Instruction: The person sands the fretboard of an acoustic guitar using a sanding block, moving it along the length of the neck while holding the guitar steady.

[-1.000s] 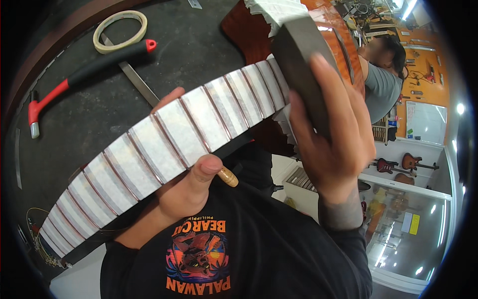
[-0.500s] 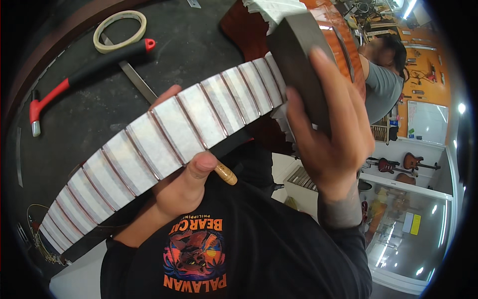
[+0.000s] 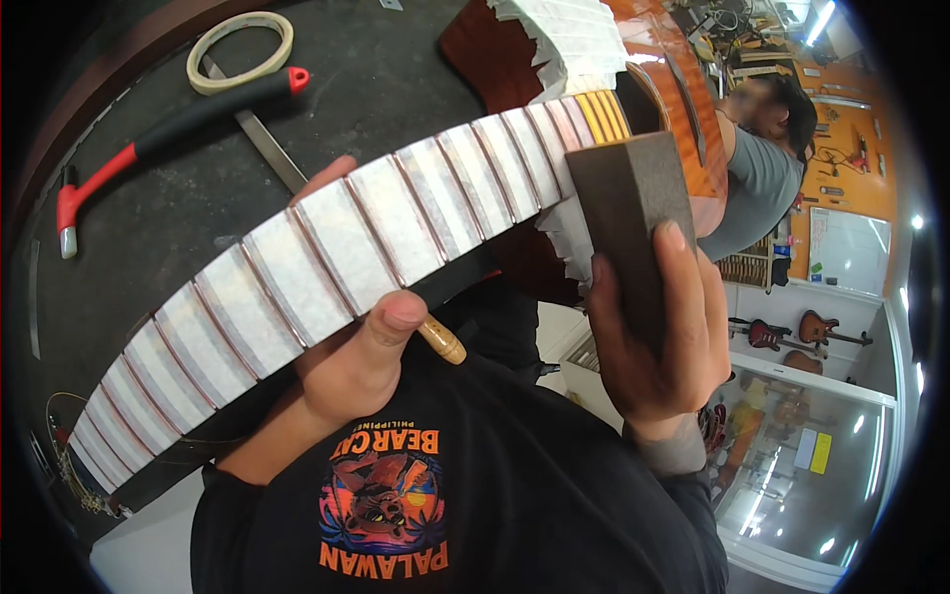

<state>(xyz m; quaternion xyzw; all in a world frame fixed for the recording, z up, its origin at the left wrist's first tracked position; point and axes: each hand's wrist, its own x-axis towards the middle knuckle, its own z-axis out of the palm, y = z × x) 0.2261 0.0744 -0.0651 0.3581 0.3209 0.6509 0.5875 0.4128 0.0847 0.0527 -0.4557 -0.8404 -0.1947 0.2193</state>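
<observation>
Left hand (image 3: pixel 356 371) wraps the guitar neck (image 3: pixel 287 277) from beneath, thumb along the near edge and fingertips just visible over the far edge; grip closed on the neck. Right hand (image 3: pixel 678 342) is closed around a dark block (image 3: pixel 633 188), fingers along its sides; the block's far end overlaps the near edge of the fretboard close to the body, its underside hidden, so contact cannot be told. The neck runs diagonally across the view, from lower left to upper right. White tape strips (image 3: pixel 376 203) cover the wood between the copper-toned frets (image 3: pixel 327 261), which show as bare lines; near the body end, yellow bands (image 3: pixel 602 117) sit between the last ones. Guitar body (image 3: pixel 653 40): glossy orange-brown, partly under a crumpled white covering (image 3: pixel 584 45). A turned wooden handle (image 3: pixel 442 342) protrudes beside the left thumb. Loose coiled strings (image 3: pixel 87 492) hang at the lower-left end of the neck. Work surface (image 3: pixel 376 89): dark, matte, with light specks and scuffs. On it, a cream tape roll (image 3: pixel 228 84) lies over a narrow metal strip (image 3: pixel 267 153); a red-and-black hammer (image 3: pixel 198 124) lies across the same strip, pale tip toward the left. Room, right side: a co-worker in a grey sleeve (image 3: pixel 757 188), an orange tool wall (image 3: pixel 841 109), a whiteboard (image 3: pixel 847 243), hanging guitars (image 3: pixel 819 327), and a glass-fronted enclosure (image 3: pixel 782 495) bearing a yellow sheet (image 3: pixel 820 453).
</observation>
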